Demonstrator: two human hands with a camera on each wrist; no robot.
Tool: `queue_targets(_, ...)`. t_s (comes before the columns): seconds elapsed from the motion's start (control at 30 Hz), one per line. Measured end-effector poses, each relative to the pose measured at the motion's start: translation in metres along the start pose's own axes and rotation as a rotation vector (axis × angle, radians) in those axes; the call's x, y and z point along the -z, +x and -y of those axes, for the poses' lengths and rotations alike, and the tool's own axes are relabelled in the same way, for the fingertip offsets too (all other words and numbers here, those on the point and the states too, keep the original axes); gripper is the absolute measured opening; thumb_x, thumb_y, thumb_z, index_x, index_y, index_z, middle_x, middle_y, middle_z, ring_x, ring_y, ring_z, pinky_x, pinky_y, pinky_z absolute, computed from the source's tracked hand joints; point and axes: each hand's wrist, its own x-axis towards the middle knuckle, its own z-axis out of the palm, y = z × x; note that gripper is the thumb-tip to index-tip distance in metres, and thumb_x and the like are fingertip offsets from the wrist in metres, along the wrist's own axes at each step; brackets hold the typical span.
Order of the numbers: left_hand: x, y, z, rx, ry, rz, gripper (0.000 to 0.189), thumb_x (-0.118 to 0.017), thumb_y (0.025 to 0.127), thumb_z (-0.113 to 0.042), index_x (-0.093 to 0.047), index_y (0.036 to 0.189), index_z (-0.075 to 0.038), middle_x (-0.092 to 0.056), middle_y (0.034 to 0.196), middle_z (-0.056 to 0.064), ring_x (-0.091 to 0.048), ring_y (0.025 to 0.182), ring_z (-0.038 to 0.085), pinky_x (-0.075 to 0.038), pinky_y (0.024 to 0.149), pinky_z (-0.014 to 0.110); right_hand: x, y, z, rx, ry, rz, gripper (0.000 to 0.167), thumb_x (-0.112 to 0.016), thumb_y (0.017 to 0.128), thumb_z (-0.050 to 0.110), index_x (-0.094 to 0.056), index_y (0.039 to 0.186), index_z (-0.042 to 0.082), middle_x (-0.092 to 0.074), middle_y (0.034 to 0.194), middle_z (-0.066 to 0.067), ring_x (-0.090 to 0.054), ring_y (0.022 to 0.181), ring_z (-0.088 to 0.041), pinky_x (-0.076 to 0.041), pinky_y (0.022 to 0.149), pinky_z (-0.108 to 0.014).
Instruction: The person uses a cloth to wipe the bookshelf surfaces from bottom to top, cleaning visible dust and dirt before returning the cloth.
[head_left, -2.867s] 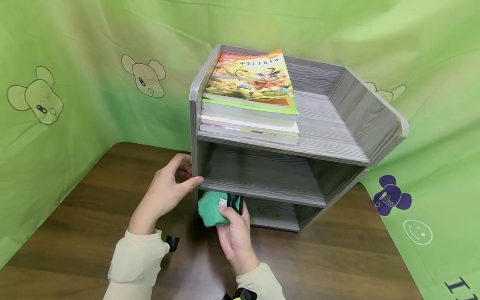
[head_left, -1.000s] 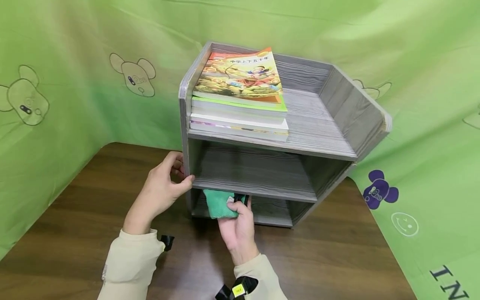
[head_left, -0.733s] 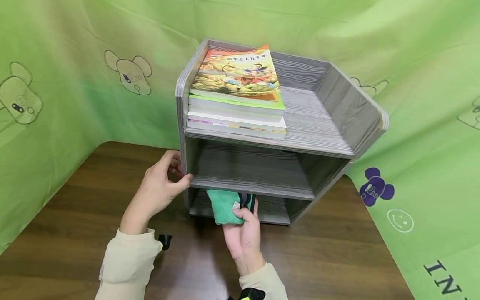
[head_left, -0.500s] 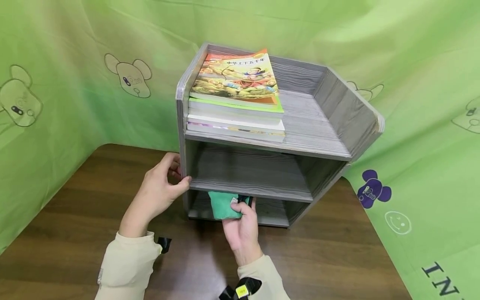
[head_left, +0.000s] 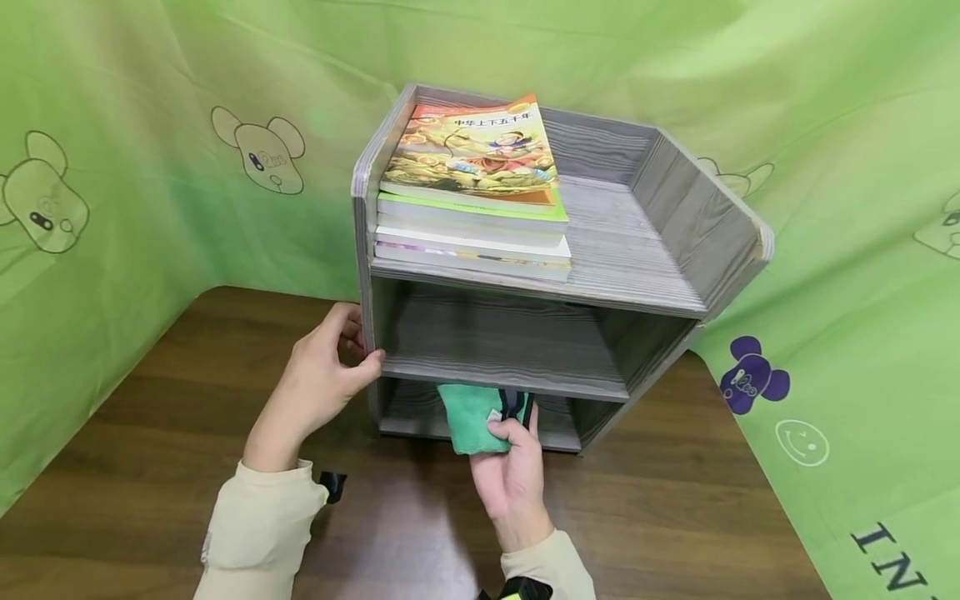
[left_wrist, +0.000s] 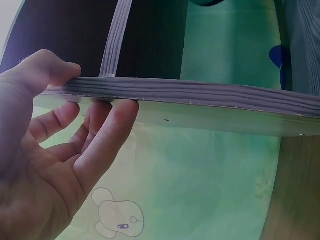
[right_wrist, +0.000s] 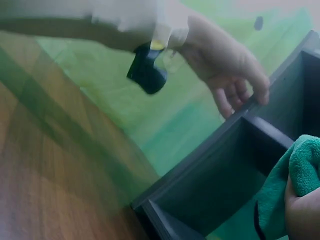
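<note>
A small grey wood-grain shelf unit (head_left: 365, 250) stands on the table. My left hand (head_left: 318, 379) grips the front edge of its left side panel; in the left wrist view the thumb lies on the inner face and the fingers (left_wrist: 112, 130) on the outer. My right hand (head_left: 513, 475) holds a folded green cloth (head_left: 474, 421) with a dark stripe and a small white tag, thumb on top. The cloth is at the opening of the lowest compartment, its far part hidden under the middle shelf (head_left: 495, 381). The right wrist view shows the plush cloth (right_wrist: 272, 210) bunched in the hand.
A stack of several books (head_left: 472, 158) lies on the left of the top shelf (head_left: 630, 242). The unit's right side panel (head_left: 697, 217) slants outward. Green printed fabric (head_left: 150, 167) encloses the brown wooden table (head_left: 660, 517) at the back and sides.
My right hand has moved the green cloth from the left end of the lowest compartment towards the right. The left hand keeps its grip on the side panel. The head view has shifted slightly.
</note>
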Motion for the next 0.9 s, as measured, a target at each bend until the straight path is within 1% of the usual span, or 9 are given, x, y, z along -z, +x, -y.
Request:
queue_targets(0.17,-0.001,0.000,0.000,0.002,-0.003,0.001,0.034,-0.070,0.089,-0.011,-0.053,0.118,-0.011,-0.063,0.094,0.004,-0.063,0.087,0.019,-0.047,0.071,0.039,0.001,0.013,0.000,0.002,-0.004,-0.002,0.108,-0.029,0.076,-0.021,0.022,0.156,0.033,-0.004,0.162,-0.007,-0.009,0.149,-0.025,-0.019,0.118,-0.040)
queue_targets(0.23,-0.002,0.001,0.000,0.000,-0.007,0.007,0.034,-0.070,0.089,-0.010,-0.053,0.118,-0.011,-0.063,0.094,0.004,-0.063,0.087,0.018,-0.047,0.070,0.039,0.002,0.013,0.002,0.005,0.002,-0.005,0.110,-0.028,0.076,-0.021,0.024,0.155,0.034,-0.001,0.163,-0.007,-0.006,0.149,-0.025,-0.016,0.119,-0.041)
queue_targets(0.37,-0.003,0.002,-0.002,0.006,-0.018,0.010,0.034,-0.070,0.089,-0.011,-0.053,0.118,-0.010,-0.062,0.095,0.005,-0.062,0.088,0.019,-0.047,0.071,0.039,0.005,0.005,0.009,0.019,0.012,-0.006,0.102,-0.028,0.075,-0.021,0.003,0.158,0.030,-0.013,0.159,-0.007,-0.021,0.143,-0.023,-0.024,0.116,-0.039)
queue_targets(0.47,-0.003,0.002,-0.004,0.024,-0.021,0.007,0.034,-0.068,0.089,-0.013,-0.052,0.119,-0.010,-0.062,0.096,0.006,-0.062,0.089,0.020,-0.046,0.071,0.040,0.006,0.003,0.012,0.029,0.011,0.001,0.088,-0.030,0.074,-0.021,-0.018,0.150,0.022,-0.028,0.148,-0.006,-0.032,0.131,-0.020,-0.031,0.111,-0.037)
queue_targets(0.57,-0.005,0.001,-0.005,0.047,-0.011,0.011,0.035,-0.067,0.088,-0.015,-0.050,0.119,-0.011,-0.062,0.097,0.005,-0.061,0.090,0.020,-0.046,0.072,0.040,0.004,0.006,0.010,0.032,0.011,0.000,0.081,-0.031,0.072,-0.021,-0.024,0.143,0.018,-0.034,0.138,-0.007,-0.038,0.124,-0.020,-0.034,0.108,-0.037)
queue_targets(0.63,-0.006,0.001,-0.005,0.055,-0.001,0.013,0.035,-0.066,0.088,-0.015,-0.050,0.118,-0.011,-0.062,0.097,0.005,-0.061,0.089,0.020,-0.046,0.072,0.039,0.003,0.010,0.008,0.029,0.008,-0.002,0.087,-0.031,0.073,-0.020,-0.017,0.148,0.020,-0.031,0.140,-0.008,-0.035,0.126,-0.021,-0.033,0.109,-0.038)
queue_targets(0.73,-0.006,0.001,-0.005,0.057,0.013,0.013,0.034,-0.066,0.088,-0.015,-0.049,0.117,-0.011,-0.062,0.097,0.005,-0.060,0.089,0.021,-0.046,0.071,0.039,0.002,0.014,0.006,0.023,0.010,-0.010,0.102,-0.029,0.074,-0.020,0.006,0.156,0.029,-0.020,0.151,-0.008,-0.026,0.136,-0.022,-0.028,0.113,-0.039)
queue_targets(0.8,-0.005,0.002,-0.004,0.054,0.021,0.012,0.034,-0.065,0.088,-0.015,-0.048,0.117,-0.011,-0.062,0.098,0.005,-0.060,0.089,0.022,-0.046,0.071,0.040,0.003,0.014,0.007,0.022,0.007,-0.010,0.106,-0.029,0.075,-0.020,0.017,0.156,0.032,-0.012,0.156,-0.008,-0.021,0.140,-0.023,-0.025,0.114,-0.040)
queue_targets(0.9,-0.002,0.002,-0.004,0.056,0.033,0.010,0.034,-0.065,0.088,-0.015,-0.048,0.117,-0.011,-0.062,0.098,0.005,-0.061,0.090,0.023,-0.046,0.071,0.040,0.006,0.008,0.013,0.027,-0.001,-0.015,0.107,-0.029,0.076,-0.020,0.018,0.158,0.031,-0.009,0.159,-0.007,-0.021,0.140,-0.022,-0.026,0.115,-0.038)
